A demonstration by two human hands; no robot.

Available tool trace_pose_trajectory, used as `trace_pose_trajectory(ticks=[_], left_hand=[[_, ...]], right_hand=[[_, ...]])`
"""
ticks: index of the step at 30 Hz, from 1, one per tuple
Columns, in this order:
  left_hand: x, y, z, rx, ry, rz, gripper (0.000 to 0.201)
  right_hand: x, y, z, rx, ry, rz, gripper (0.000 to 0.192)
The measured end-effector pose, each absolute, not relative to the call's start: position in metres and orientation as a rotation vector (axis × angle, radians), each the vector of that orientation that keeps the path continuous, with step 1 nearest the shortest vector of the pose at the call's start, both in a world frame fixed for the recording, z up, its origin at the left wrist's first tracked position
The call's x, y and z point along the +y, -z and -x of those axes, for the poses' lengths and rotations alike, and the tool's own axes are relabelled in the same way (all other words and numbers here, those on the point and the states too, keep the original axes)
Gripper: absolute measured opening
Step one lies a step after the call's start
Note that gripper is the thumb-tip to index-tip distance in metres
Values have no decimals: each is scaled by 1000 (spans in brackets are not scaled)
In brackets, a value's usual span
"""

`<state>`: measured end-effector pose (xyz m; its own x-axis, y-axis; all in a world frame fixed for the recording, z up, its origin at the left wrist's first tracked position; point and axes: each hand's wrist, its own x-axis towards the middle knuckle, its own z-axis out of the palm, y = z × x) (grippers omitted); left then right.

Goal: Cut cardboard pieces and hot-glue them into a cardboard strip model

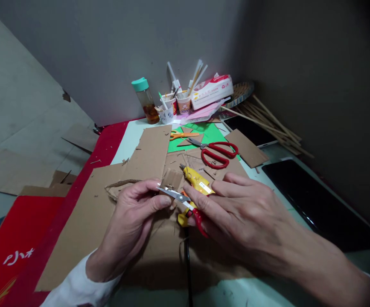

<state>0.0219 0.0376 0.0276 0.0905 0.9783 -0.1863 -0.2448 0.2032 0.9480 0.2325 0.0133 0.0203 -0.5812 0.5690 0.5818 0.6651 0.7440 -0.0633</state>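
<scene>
A large flat sheet of brown cardboard [88,230] covers most of the table [130,136], matte and rough, with ragged cut edges and small crumbs of board scattered on it. A curled strip of cardboard [117,186] loops off it at about ten o'clock from the left hand. At two o'clock, well apart from the hands, lies a second pair of scissors [218,154] with glossy red loop handles, resting on a green sheet [208,133].

The right hand [245,213] comes in from four o'clock, its fingers closed around the red handles of a small pair of scissors [185,204]. The thin steel blades are slightly parted. Their long axis runs from the handles at five o'clock up to the tips at ten o'clock, pointing toward the left hand.

The left hand [133,217], in a white sleeve, comes from seven o'clock. Its thumb and fingers are pinched shut on a small cardboard piece [171,178], a flat brown scrap standing just above the blade tips at twelve o'clock from them; the thumb touches the blades.

A yellow glue gun [197,182], smooth plastic, lies just behind the scissors, nozzle toward eleven o'clock, partly hidden by the right fingers.
</scene>
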Motion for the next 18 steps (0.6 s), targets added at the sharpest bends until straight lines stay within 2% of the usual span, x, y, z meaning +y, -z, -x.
trace_pose_trajectory(ticks=[2,5,9,11,15,18], left_hand=[[36,-29,-23,1060,-1155,-889,27],[35,-30,-24,1045,-1157,-886,28],[37,-32,-24,980,-1207,-898,23],[38,-33,-24,963,-1238,-888,21],[37,-36,-23,953,-1243,-880,20],[34,-39,-22,1007,-1252,-870,20]], right_hand=[[12,-25,-233,-2344,22,970,27],[10,-35,-233,-2262,-461,1064,5],[8,-46,-233,-2076,-919,1112,10],[9,-47,-234,-1973,-1059,1132,10],[10,-43,-234,-1887,-1258,1104,25],[10,-42,-232,-1882,-1261,1073,19]])
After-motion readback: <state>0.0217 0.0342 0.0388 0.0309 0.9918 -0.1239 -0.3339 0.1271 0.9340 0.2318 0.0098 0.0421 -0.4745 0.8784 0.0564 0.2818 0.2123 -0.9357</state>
